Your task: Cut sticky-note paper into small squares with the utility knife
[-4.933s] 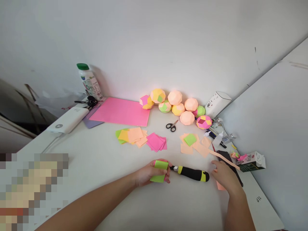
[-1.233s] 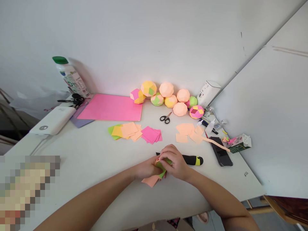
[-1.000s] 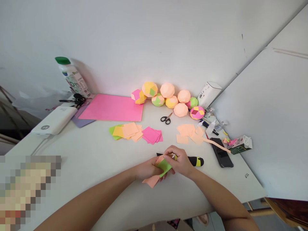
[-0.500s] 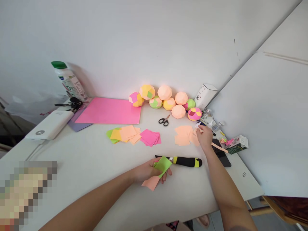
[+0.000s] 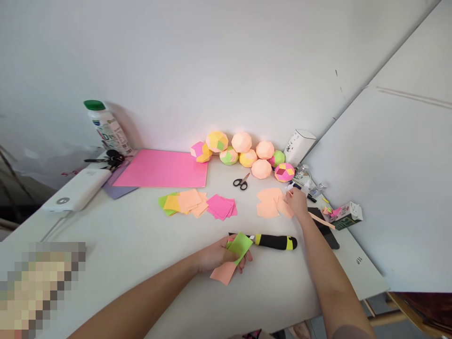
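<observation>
My left hand (image 5: 226, 254) is closed on folded paper pieces, a green one (image 5: 240, 247) on top and a peach one (image 5: 224, 272) poking out below. Just behind its fingers lies a cutter knife (image 5: 275, 241) with a black and yellow handle, its blade end partly covered. At the right, my right hand (image 5: 297, 203) has its fingertips pinched together at the edge of the loose peach papers (image 5: 269, 203). What they hold, if anything, is too small to make out. A small white bottle (image 5: 306, 186) stands just behind that hand.
Several faceted paper balls (image 5: 242, 142) line the wall. Small scissors (image 5: 241, 182), pink squares (image 5: 221, 207) and a pink sheet (image 5: 162, 168) lie nearer. A white power bank-like box (image 5: 79, 188) and bottle (image 5: 109, 129) are left; a dark tablet (image 5: 326, 233) and carton (image 5: 349, 215) are right.
The view has shifted slightly, so things sit a little lower. My right hand's fingertips have moved slightly toward the peach papers. My left hand keeps its hold on the papers.
</observation>
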`<state>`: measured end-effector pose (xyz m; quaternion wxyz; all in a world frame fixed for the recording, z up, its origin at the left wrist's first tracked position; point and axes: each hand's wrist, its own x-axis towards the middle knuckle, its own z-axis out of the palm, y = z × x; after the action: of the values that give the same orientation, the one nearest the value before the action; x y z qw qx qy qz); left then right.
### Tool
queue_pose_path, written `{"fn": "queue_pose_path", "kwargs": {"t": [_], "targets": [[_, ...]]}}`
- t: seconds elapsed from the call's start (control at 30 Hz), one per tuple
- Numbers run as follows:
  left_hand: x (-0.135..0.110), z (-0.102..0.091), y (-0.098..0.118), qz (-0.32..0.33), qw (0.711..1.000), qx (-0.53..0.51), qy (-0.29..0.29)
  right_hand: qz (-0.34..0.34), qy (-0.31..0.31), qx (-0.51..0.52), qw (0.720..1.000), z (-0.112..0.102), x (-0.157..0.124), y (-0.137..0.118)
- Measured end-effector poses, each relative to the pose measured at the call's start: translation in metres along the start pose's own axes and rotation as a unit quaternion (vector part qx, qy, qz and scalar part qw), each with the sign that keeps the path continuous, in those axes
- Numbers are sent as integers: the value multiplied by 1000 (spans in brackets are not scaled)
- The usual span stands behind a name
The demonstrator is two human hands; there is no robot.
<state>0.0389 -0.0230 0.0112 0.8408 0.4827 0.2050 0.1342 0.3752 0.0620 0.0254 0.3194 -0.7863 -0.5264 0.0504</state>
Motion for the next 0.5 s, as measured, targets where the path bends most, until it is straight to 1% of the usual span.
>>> {"fn": "queue_pose_path", "kwargs": {"t": [0.1,0.17,0.27,0.33,0.43,0.5], "targets": [[0,1,1,1,1000,-11,11,1,75,108,991,-18,4,-1],[0,0,-1,-2,1000,-8,9,-7,100,191,976,-29,7,-4],[1,-4,-5,-10,1000,-4,3,-5,103,300,948,-43,8,-8],[1,-6,-5,-13,1000,-6,3,9,94,352,931,-49,6,-10],[0,-3,-2,-9,1000,-12,2,39,73,403,912,-53,1,-9],[0,0,2,-5,1000,-22,7,60,74,426,900,-52,-4,-5]]}}
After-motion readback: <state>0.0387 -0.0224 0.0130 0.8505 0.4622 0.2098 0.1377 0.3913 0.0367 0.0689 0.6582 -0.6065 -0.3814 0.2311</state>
